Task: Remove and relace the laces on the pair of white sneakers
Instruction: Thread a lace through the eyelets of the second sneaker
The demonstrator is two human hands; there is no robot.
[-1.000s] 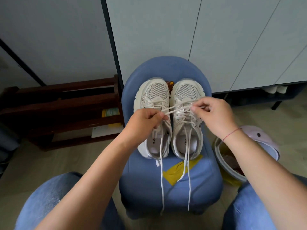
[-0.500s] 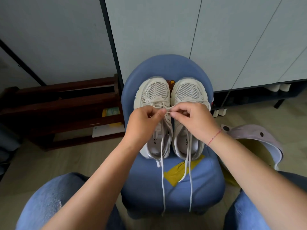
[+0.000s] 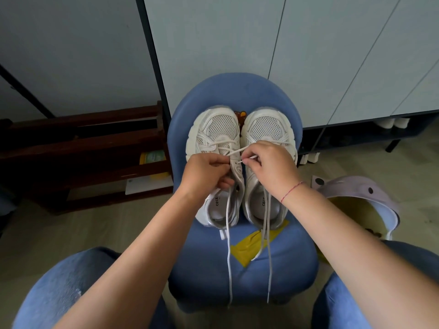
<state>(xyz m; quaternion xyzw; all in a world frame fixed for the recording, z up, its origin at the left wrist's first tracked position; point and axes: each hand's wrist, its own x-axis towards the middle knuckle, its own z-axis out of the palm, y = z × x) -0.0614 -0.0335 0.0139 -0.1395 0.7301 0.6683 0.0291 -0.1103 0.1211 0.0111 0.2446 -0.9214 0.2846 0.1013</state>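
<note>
Now the hands have come together. A second ago the left hand [image 3: 205,173] and right hand [image 3: 270,169] were apart with the lace [image 3: 234,151] drawn taut between them. They now meet over the inner edge of the left sneaker [image 3: 213,129]. The right hand pinches the lace tip [image 3: 248,159] between thumb and forefinger, its other fingers curled, with the tip aimed at the left hand just beside it. The left hand's curled fingers pinch the same lace where it leaves the eyelets. The thumbs hide whether the tip has entered a hole. The right sneaker [image 3: 268,127] lies under the right hand, and both sneakers sit on the blue chair [image 3: 237,91]. I judge the pull-through finished and the next eyelet being threaded, with most rows left to lace.
</note>
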